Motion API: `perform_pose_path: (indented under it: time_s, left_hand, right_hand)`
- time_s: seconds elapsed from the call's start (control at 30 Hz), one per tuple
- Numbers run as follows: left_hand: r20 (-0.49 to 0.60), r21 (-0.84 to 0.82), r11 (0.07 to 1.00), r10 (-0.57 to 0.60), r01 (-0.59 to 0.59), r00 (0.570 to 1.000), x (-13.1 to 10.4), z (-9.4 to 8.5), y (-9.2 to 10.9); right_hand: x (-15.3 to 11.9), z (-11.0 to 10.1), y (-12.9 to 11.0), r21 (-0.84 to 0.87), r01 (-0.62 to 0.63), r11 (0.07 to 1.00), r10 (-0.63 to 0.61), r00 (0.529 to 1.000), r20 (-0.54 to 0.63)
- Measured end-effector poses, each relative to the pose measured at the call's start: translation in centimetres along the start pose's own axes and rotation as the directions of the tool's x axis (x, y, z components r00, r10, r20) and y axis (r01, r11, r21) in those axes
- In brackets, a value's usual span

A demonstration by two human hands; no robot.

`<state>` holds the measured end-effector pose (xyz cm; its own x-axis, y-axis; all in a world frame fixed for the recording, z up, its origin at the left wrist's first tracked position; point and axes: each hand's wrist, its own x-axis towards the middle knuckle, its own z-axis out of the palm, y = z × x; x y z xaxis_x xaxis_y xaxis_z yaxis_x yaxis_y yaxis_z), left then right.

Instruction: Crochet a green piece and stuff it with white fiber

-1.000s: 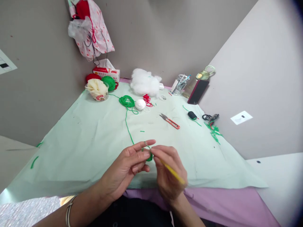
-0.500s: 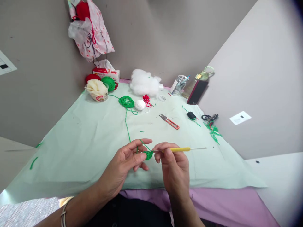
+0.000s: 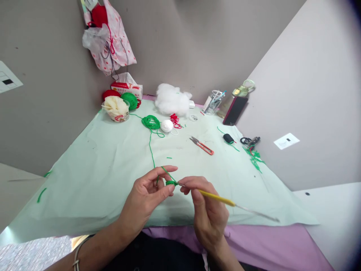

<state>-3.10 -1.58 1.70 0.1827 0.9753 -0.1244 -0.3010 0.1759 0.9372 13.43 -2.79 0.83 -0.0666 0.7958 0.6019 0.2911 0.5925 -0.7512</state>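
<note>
My left hand (image 3: pixel 149 194) pinches a small green crocheted piece (image 3: pixel 170 183) between thumb and fingers, with green yarn (image 3: pixel 151 146) running over its raised index finger. My right hand (image 3: pixel 208 210) is closed round a yellow-handled crochet hook (image 3: pixel 217 197). The hook's near tip meets the right edge of the green piece, while its other metal end slants down to the right. The yarn leads back to a loose green coil (image 3: pixel 150 122) on the cloth.
Orange snips (image 3: pixel 202 145) lie beyond my hands. Farther back are a white yarn ball (image 3: pixel 166 125), white stuffing (image 3: pixel 172 99), a jar of tools (image 3: pixel 214 102) and a phone (image 3: pixel 235 110). Black thread (image 3: pixel 228 138) lies at right.
The hook has tilted, its far end swinging down and toward me. The green piece has shifted slightly left with my left hand and now shows edge-on.
</note>
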Motion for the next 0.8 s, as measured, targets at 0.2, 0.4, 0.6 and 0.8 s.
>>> perform_pose_path:
  time_s: [0.2,0.4,0.6,0.8]
  left_hand:
    - [0.076,-0.322,0.923,-0.194,0.208,0.978,-0.1,0.8,0.2]
    - [0.112,-0.394,0.885,-0.222,0.248,0.969,0.3,0.3,1.3]
    - [0.024,-0.199,0.975,-0.092,0.095,0.995,0.2,0.8,0.8]
    - [0.115,-0.347,0.890,-0.272,0.295,0.955,0.5,0.6,0.6]
  right_hand:
    - [-1.0,0.8,1.1,-0.341,0.307,0.889,-0.319,0.948,0.021]
    - [0.5,0.5,0.3,0.277,-0.112,0.954,0.159,0.975,-0.155]
    - [0.5,1.1,0.1,0.124,-0.072,0.990,0.083,0.993,-0.089]
    - [-0.6,1.3,0.8,-0.217,0.190,0.957,-0.218,0.970,-0.110]
